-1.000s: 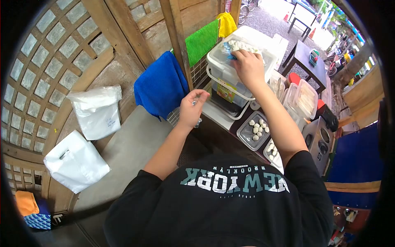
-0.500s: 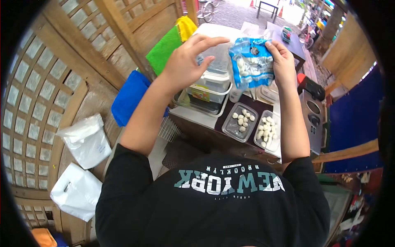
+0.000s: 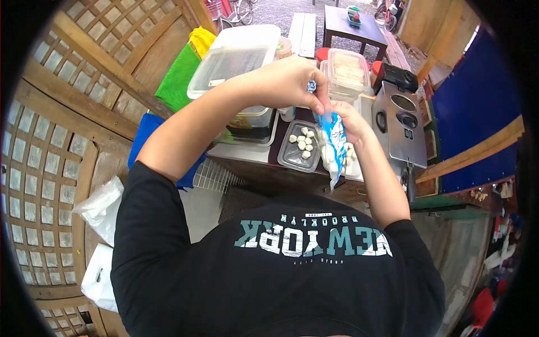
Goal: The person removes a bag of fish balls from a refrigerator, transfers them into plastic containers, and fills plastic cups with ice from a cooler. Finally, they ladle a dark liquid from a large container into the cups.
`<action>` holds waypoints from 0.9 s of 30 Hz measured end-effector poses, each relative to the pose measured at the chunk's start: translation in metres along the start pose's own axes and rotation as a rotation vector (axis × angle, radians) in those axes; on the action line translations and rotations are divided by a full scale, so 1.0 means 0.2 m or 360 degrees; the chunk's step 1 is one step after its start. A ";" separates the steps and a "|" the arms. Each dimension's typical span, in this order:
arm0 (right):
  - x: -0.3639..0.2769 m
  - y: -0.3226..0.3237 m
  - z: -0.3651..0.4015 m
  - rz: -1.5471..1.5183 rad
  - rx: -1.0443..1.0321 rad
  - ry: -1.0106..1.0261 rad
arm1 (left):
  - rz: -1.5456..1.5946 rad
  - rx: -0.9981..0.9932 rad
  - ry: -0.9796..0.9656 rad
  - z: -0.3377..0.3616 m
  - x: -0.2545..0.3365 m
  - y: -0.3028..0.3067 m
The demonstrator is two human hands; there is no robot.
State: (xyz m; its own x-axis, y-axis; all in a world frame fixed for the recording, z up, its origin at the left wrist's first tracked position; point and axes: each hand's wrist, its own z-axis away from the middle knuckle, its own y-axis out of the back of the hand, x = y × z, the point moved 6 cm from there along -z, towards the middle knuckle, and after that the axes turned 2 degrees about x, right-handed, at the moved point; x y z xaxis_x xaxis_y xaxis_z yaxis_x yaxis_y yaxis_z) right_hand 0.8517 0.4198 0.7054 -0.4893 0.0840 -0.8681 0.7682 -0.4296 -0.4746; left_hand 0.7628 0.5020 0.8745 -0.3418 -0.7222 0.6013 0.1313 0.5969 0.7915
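A blue and clear plastic bag (image 3: 336, 143) with white pieces inside hangs upright over the counter. My right hand (image 3: 349, 121) grips its upper edge from the right. At the bag's top corner, my left hand (image 3: 300, 84) has its fingers pinched together, with a small bit of blue plastic showing between them. Below and left of the bag, a clear tray (image 3: 292, 158) holds several white balls (image 3: 305, 144). A second tray with pale pieces (image 3: 351, 163) is mostly hidden behind the bag and my right hand.
Lidded plastic boxes (image 3: 236, 62) stand at the left of the counter. Behind my hands is a clear container (image 3: 348, 70) with pale contents. A metal cooker (image 3: 400, 126) stands at the right, and a dark table (image 3: 353, 28) is farther back.
The bag has come down and turned narrow side on. My left hand, earlier apart from it with fingers spread, has closed at its top. The view has shifted to the right.
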 end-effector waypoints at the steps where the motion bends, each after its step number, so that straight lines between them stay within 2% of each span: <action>1: 0.05 0.05 0.00 0.0017 0.0024 -0.0005 | 0.0040 0.0037 0.0061 -0.02 -0.02 -0.02; 3: 0.00 0.02 0.11 0.0283 0.0251 0.0241 | 0.0121 0.0112 0.0190 -0.07 -0.05 -0.06; 4: -0.03 0.00 0.18 0.0415 0.0366 0.0361 | 0.0080 0.0168 0.0160 -0.09 -0.04 -0.06; 8: -0.17 -0.03 0.39 0.0139 0.0138 0.0655 | 0.0089 0.0160 0.0519 -0.11 0.04 -0.09; 10: -0.23 -0.11 0.50 0.0437 0.0193 0.0763 | 0.0096 0.0214 0.0632 -0.12 0.03 -0.10; 13: -0.23 -0.12 0.54 0.0686 0.0452 0.0810 | 0.0232 0.0258 0.0506 -0.16 -0.06 -0.15; 19: -0.27 -0.06 0.58 0.0858 0.0758 0.0947 | 0.0239 0.0165 0.0677 -0.19 0.01 -0.19; 20: -0.27 -0.04 0.59 0.0865 0.0795 0.0976 | 0.0227 0.0174 0.0633 -0.19 0.02 -0.20; 26: -0.25 -0.01 0.60 0.0731 0.0753 0.0964 | 0.0129 0.0167 0.0457 -0.22 0.04 -0.28; 27: -0.26 -0.01 0.60 0.0830 0.0770 0.0983 | 0.0099 0.0159 0.0455 -0.22 0.03 -0.29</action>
State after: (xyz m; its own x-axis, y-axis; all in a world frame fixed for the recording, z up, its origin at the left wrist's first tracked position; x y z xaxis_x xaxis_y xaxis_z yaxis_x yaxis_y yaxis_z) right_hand 0.8258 0.3083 0.7690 0.2800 0.1783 -0.9433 0.5061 -0.8624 -0.0128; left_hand 0.7938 0.4472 0.8378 -0.0586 -0.7437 0.6659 0.0468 0.6643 0.7460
